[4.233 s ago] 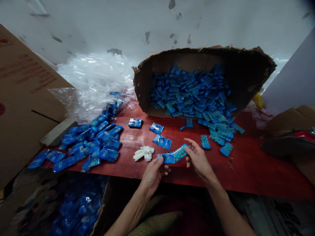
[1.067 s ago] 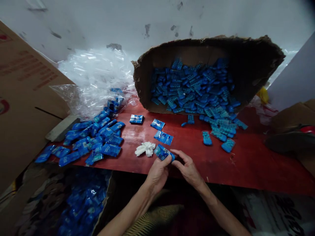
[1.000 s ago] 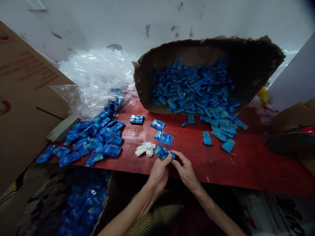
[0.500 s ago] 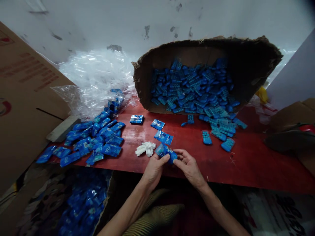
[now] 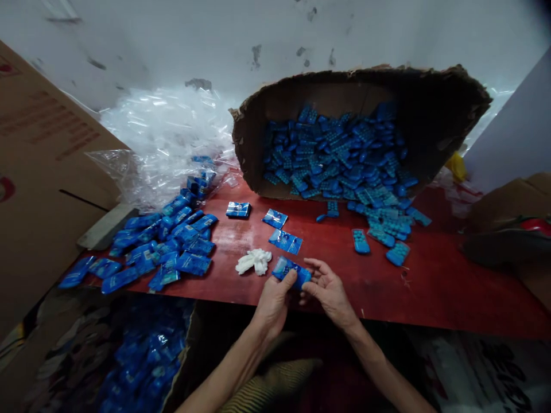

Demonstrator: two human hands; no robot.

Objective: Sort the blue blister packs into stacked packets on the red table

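Right across the back we've got a pale grey wall with dark patches (image 5: 172,46), and below it, stretching far to the right, a glossy red tabletop (image 5: 439,287). On top, lying open toward us, a big brown cardboard box with a ragged torn rim (image 5: 443,123); at far left, a brown carton with red print (image 5: 34,201). Between those two, a shimmering heap of clear plastic (image 5: 172,137)! Inside the ragged box and spilling out over its lower right edge, a mass of blue-and-turquoise beaded packs (image 5: 336,158). Over on the left, a loose pile of glossy blue packs (image 5: 181,235).

Front and centre, the hands! The left hand (image 5: 273,298) has its thumb pressed across a slim, glossy blue printed packet (image 5: 300,272), fingers clasped beneath, holding it above the table's near edge. The right hand (image 5: 329,292) is curled at the packet's right end, thumb against it, index finger lifted clear; whether those fingers grip it, I can't tell.

Just left of the packet, a crumpled white bundle (image 5: 253,261); beyond it, a flat blue printed piece (image 5: 286,241), a smaller one (image 5: 275,218), and a neat little blue stack (image 5: 238,210).
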